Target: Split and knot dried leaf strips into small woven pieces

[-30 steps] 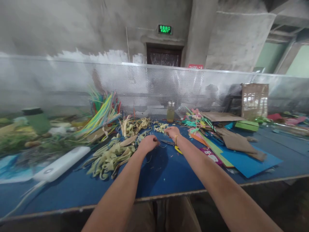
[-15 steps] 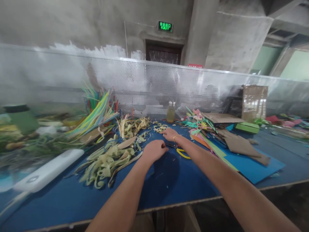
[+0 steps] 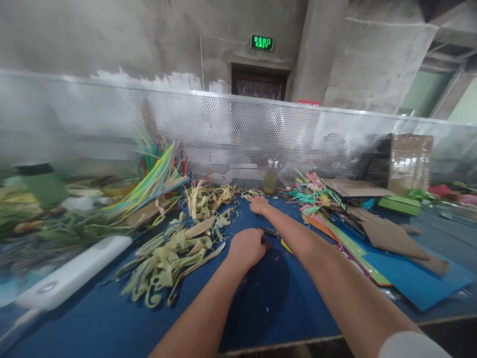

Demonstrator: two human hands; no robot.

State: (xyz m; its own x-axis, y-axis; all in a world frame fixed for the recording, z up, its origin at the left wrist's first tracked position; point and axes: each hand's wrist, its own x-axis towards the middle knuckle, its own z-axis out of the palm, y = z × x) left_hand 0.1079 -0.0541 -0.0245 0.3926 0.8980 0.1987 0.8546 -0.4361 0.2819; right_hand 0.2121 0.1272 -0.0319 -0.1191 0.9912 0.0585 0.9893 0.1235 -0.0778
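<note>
My left hand [image 3: 248, 247] rests low over the blue table [image 3: 261, 318], its fingers curled closed; whatever they may hold is hidden. Farther out, my right hand [image 3: 258, 204] reaches down to the tabletop with fingers stretched, at the near edge of small pale scraps [image 3: 249, 193]. Between the hands lies a pair of scissors [image 3: 269, 231], dark at the blades and yellow at the handle, partly behind my right forearm. Left of my left hand spreads a heap of pale green curled strips [image 3: 164, 261], with drier yellowish strips [image 3: 197, 199] behind it.
A bottle of yellowish liquid [image 3: 270, 180] stands by the perforated metal screen [image 3: 253, 134]. To the right are cardboard pieces [image 3: 395, 238] and blue sheets [image 3: 428, 283]. On the left lie a white power strip [image 3: 74, 273], colourful strips [image 3: 156, 174] and a green jar [image 3: 42, 186].
My right hand has moved slightly left and away, onto the near side of the pale scraps, and its forearm covers more of the yellow scissor handle. My left hand stays closed. The view has shifted slightly.
</note>
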